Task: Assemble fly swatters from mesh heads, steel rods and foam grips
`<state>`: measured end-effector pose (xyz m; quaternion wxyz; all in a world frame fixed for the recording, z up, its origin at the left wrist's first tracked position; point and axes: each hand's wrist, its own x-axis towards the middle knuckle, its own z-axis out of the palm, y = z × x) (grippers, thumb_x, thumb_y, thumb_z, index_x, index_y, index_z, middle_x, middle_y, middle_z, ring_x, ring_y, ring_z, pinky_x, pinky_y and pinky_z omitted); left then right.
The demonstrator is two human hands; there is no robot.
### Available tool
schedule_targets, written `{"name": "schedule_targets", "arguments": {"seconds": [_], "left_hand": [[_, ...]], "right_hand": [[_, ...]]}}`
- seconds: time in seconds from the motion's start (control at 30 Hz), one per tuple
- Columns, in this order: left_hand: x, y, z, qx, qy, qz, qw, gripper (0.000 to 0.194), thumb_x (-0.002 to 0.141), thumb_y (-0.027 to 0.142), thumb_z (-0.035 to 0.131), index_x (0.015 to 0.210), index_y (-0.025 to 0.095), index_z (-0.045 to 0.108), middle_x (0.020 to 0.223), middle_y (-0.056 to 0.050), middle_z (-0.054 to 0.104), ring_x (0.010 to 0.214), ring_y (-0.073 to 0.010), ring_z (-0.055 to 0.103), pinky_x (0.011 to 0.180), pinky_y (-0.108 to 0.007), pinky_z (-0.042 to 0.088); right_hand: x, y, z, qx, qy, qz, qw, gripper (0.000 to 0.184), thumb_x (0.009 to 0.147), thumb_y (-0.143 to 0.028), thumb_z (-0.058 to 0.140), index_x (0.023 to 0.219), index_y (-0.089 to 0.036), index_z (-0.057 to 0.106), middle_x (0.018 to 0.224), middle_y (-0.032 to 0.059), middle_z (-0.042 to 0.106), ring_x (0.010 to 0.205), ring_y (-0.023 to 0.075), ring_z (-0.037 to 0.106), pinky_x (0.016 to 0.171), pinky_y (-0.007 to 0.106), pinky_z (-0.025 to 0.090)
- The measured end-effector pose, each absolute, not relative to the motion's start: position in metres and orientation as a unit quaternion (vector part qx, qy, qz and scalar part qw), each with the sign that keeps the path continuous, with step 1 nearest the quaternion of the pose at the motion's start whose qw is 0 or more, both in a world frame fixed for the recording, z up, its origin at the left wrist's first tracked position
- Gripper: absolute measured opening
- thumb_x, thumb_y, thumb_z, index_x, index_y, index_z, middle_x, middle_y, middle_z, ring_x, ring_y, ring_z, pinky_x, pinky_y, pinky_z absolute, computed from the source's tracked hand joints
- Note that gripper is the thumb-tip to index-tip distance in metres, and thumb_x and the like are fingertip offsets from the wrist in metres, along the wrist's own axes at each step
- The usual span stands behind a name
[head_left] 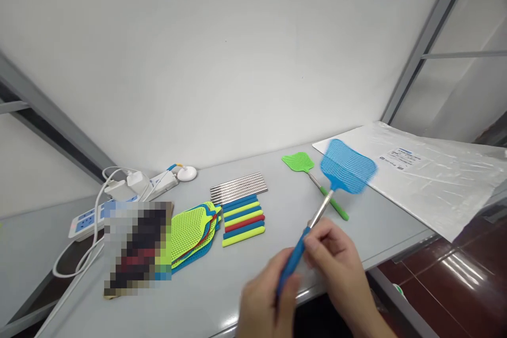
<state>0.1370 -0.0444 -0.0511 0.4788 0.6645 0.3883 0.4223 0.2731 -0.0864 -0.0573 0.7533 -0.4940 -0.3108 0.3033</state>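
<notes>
I pinch the blue swatter [346,169] handle with my left hand [263,303] and right hand [336,261], near the green swatter [299,161]

The scene is brightly and evenly lit, with soft, diffuse light and only faint shadows under things on the grey surface [277,274]. The wall behind the surface reads pale and nearly featureless. Right of the surface, the clear plastic sheet [428,179] carries soft sheen, and the dark red floor [455,269] below it shows streaky glare. The blue swatter [344,169] and both hands near the surface's front edge are motion-blurred. Left on the surface, a patch is pixelated. Straight lines bow toward the frame's edges.
</notes>
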Motion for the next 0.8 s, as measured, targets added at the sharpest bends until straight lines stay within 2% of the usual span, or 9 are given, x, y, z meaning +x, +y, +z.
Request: {"name": "schedule_targets", "arguments": {"seconds": [0.07,0.2,0.3,0.37,0.47,0.57,0.7,0.8], "left_hand": [[0.150,-0.055,-0.053,0.714,0.326,0.391,0.481,0.040,0.090,0.053,0.055,0.114,0.025,0.072,0.106,-0.008,0.075,0.093,-0.0259,0.071,0.081,-0.033,0.055],[0.163,-0.059,-0.056,0.740,0.302,0.341,0.495,0.046,0.100,0.045,0.038,0.133,0.022,0.059,0.118,-0.012,0.071,0.105,-0.0264,0.069,0.084,-0.034,0.055],[0.167,-0.054,-0.060,0.772,0.286,0.316,0.471,0.052,0.102,0.038,0.028,0.147,0.016,0.041,0.133,-0.017,0.062,0.119,-0.0272,0.062,0.093,-0.039,0.053],[0.170,-0.049,-0.061,0.810,0.257,0.296,0.436,0.052,0.101,0.034,0.028,0.149,0.014,0.036,0.140,-0.018,0.056,0.124,-0.0270,0.058,0.099,-0.040,0.049],[0.175,-0.039,-0.057,0.866,0.237,0.239,0.369,0.050,0.101,0.031,0.029,0.148,0.017,0.038,0.137,-0.017,0.058,0.120,-0.0279,0.059,0.094,-0.041,0.050],[0.176,-0.032,-0.049,0.910,0.245,0.169,0.290,0.051,0.100,0.034,0.034,0.148,0.018,0.039,0.124,-0.017,0.063,0.107,-0.0313,0.062,0.085,-0.043,0.050],[0.172,-0.029,-0.043,0.934,0.202,0.115,0.273,0.047,0.097,0.038,0.046,0.142,0.026,0.047,0.111,-0.009,0.063,0.098,-0.0277,0.058,0.085,-0.042,0.046],[0.169,-0.030,-0.043,0.928,0.202,0.121,0.287,0.040,0.096,0.035,0.048,0.135,0.027,0.054,0.112,-0.008,0.060,0.099,-0.0256,0.055,0.088,-0.041,0.044]], "right_hand": [[0.263,-0.089,-0.059,-0.531,-0.345,0.270,0.726,0.021,0.088,-0.038,0.067,0.076,-0.022,0.059,0.069,-0.0012,0.049,0.061,0.0119,0.047,0.056,0.024,0.040],[0.257,-0.090,-0.060,-0.561,-0.353,0.192,0.724,0.012,0.089,-0.035,0.065,0.093,-0.025,0.059,0.082,0.0006,0.052,0.071,0.0146,0.050,0.067,0.026,0.046],[0.264,-0.086,-0.059,-0.566,-0.369,0.220,0.704,0.024,0.091,-0.036,0.061,0.113,-0.028,0.053,0.098,0.0029,0.055,0.086,0.0168,0.055,0.079,0.028,0.049],[0.273,-0.083,-0.059,-0.577,-0.380,0.260,0.675,0.024,0.093,-0.037,0.058,0.115,-0.029,0.051,0.101,0.0030,0.056,0.089,0.0169,0.056,0.080,0.028,0.049],[0.290,-0.081,-0.058,-0.607,-0.383,0.289,0.633,0.027,0.093,-0.041,0.058,0.114,-0.027,0.051,0.091,0.0007,0.055,0.077,0.0155,0.055,0.072,0.028,0.050],[0.310,-0.081,-0.058,-0.645,-0.380,0.278,0.602,0.033,0.092,-0.045,0.056,0.119,-0.025,0.052,0.086,0.0006,0.058,0.072,0.0162,0.057,0.070,0.030,0.050],[0.334,-0.077,-0.057,-0.724,-0.393,0.197,0.532,0.037,0.094,-0.043,0.050,0.126,-0.024,0.055,0.097,0.0061,0.066,0.090,0.0223,0.064,0.080,0.035,0.050],[0.343,-0.072,-0.060,-0.779,-0.402,0.132,0.463,0.038,0.096,-0.042,0.044,0.126,-0.022,0.057,0.098,0.0074,0.069,0.092,0.0246,0.065,0.082,0.038,0.048]]}}
